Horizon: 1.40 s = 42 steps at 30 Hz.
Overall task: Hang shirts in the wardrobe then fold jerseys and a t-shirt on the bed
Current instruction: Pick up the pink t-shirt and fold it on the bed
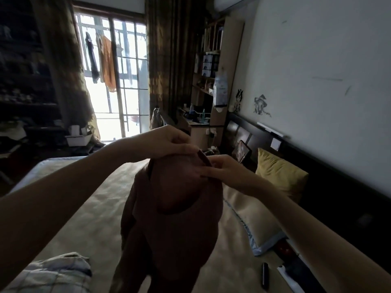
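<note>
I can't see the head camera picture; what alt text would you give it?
Two bare hands, the left hand and right hand, hold a dark reddish-brown shirt up by its collar above a beige bed. A yellow pillow lies at the right by the headboard, and a bright barred window stands behind.

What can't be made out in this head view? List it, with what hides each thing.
- Brown garment: its lower end is cut off by the bottom edge; dim light hides whether it is a shirt or a jersey.
- Left hand and right hand: both pinch the garment's top; any hanger inside is hidden by fabric.
- Wardrobe: not identifiable; the left side is too dark.
- Checked cloth: cut off by the lower-left corner.
</note>
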Tool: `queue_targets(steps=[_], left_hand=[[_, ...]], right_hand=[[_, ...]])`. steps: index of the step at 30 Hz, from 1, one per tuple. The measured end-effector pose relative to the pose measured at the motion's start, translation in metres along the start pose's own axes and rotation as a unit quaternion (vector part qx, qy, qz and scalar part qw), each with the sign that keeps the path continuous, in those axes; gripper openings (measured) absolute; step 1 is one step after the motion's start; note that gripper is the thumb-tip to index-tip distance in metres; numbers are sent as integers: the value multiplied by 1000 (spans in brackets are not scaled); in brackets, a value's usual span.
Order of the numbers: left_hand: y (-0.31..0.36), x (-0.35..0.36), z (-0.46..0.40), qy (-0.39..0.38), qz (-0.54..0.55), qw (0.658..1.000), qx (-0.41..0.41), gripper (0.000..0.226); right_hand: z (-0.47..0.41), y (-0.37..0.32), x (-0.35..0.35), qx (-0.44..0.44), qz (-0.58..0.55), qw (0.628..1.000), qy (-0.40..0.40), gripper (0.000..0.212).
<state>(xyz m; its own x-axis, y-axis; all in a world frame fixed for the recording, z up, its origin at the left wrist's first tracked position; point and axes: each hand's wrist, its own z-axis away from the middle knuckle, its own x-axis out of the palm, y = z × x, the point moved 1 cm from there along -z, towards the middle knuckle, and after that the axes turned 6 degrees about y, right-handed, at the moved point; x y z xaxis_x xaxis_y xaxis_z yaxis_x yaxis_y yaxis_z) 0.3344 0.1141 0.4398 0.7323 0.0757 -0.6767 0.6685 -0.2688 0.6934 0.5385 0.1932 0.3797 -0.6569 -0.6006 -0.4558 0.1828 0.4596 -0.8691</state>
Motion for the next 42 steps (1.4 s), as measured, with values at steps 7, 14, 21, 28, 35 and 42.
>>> queue_targets(steps=[7, 14, 21, 28, 35, 42], left_hand=[[-77, -21, 38, -75, -21, 979, -187, 50], [-101, -15, 34, 70, 26, 977, -202, 41], [-105, 5, 18, 201, -33, 962, -180, 37], [-70, 4, 50, 106, -60, 979, -164, 60], [-16, -7, 133, 30, -69, 993, -96, 40], [22, -6, 226, -77, 1, 995, -70, 28]], right_hand=[[-11, 20, -21, 22, -35, 995, 88, 25], [-33, 58, -42, 81, 45, 993, 73, 32], [-50, 84, -47, 16, 98, 986, 133, 36], [6, 60, -45, -20, 177, 975, 136, 28], [104, 0, -8, 32, 127, 980, 148, 27], [203, -58, 32, 93, 32, 991, 95, 35]])
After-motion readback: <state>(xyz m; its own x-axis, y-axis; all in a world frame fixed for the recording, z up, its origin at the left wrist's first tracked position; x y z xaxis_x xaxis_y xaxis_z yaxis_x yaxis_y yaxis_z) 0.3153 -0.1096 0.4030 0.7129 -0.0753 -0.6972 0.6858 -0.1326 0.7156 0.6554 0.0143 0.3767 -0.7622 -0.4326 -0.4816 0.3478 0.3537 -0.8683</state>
